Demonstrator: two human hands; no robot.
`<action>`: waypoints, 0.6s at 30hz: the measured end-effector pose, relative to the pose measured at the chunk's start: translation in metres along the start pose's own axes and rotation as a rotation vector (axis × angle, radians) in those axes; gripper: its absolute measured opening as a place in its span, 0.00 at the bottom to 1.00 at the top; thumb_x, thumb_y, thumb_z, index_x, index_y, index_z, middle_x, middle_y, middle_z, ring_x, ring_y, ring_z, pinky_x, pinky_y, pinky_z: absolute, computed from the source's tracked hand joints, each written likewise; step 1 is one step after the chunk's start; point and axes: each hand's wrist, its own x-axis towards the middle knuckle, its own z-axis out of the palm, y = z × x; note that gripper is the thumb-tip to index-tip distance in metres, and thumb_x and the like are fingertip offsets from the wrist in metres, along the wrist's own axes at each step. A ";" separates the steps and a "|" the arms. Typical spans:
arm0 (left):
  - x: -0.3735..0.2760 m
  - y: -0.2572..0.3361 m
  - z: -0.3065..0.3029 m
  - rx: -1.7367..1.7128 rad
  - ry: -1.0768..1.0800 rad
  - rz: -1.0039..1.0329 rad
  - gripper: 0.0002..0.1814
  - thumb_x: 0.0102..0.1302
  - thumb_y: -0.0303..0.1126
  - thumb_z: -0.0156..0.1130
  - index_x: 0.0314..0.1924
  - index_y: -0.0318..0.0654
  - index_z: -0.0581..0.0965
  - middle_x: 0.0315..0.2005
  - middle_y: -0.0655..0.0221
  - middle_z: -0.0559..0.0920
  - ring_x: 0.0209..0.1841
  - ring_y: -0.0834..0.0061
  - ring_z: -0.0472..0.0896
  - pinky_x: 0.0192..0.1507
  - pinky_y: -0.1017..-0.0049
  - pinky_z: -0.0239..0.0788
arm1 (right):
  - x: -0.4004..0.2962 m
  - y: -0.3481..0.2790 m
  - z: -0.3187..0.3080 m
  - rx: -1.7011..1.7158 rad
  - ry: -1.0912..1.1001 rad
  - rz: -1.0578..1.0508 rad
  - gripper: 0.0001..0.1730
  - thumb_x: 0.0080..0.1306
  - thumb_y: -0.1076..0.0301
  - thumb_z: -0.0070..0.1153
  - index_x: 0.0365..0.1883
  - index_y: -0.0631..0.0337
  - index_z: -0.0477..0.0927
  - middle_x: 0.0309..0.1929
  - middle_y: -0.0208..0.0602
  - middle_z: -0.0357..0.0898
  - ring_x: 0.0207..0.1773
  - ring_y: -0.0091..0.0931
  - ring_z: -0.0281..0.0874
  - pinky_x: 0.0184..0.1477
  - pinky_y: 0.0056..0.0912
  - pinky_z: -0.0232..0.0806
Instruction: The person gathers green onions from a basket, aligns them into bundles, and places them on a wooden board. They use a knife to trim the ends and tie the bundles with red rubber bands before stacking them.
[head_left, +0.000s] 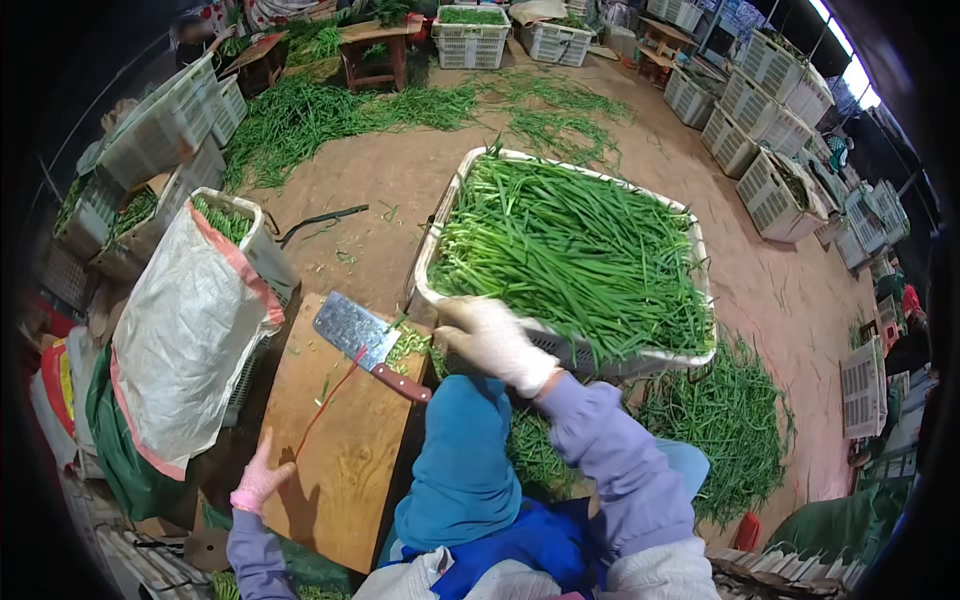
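My left hand, in a pink glove, is at the left edge of a wooden board, thumb and fingers apart. A thin red string lies across the board, one end close to that hand; I cannot tell whether they touch. On the board's far part rests a cleaver with a brown handle, beside chopped pale green stem ends. My right hand, white-gloved and slightly blurred, is over the near left corner of a white plastic crate, fingers spread, nothing visible in them. Long green garlic chives fill the crate.
A white woven sack hangs over another crate at the left. Loose greens lie in heaps on the floor, beyond and right of my knee. Stacked crates line the right side. A person is at the far left.
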 end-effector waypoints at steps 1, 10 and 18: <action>0.009 0.048 -0.008 0.047 0.024 0.001 0.40 0.56 0.31 0.63 0.66 0.39 0.55 0.61 0.54 0.65 0.64 0.65 0.63 0.62 0.73 0.56 | -0.008 0.020 -0.019 -0.012 0.063 0.059 0.18 0.55 0.63 0.59 0.45 0.59 0.78 0.38 0.43 0.79 0.41 0.40 0.77 0.45 0.38 0.68; 0.179 0.318 0.092 -0.067 0.137 0.915 0.24 0.60 0.34 0.59 0.57 0.36 0.70 0.53 0.58 0.73 0.59 0.62 0.68 0.61 0.68 0.57 | 0.013 0.227 -0.108 -0.398 0.394 0.196 0.19 0.53 0.64 0.60 0.45 0.56 0.78 0.41 0.41 0.78 0.43 0.39 0.75 0.46 0.38 0.68; 0.277 0.365 0.213 0.460 0.316 0.963 0.40 0.59 0.47 0.58 0.65 0.33 0.55 0.65 0.55 0.55 0.68 0.55 0.50 0.67 0.54 0.37 | 0.140 0.311 -0.090 -0.688 -0.011 0.347 0.68 0.38 0.38 0.68 0.68 0.61 0.46 0.69 0.47 0.47 0.71 0.41 0.43 0.69 0.47 0.38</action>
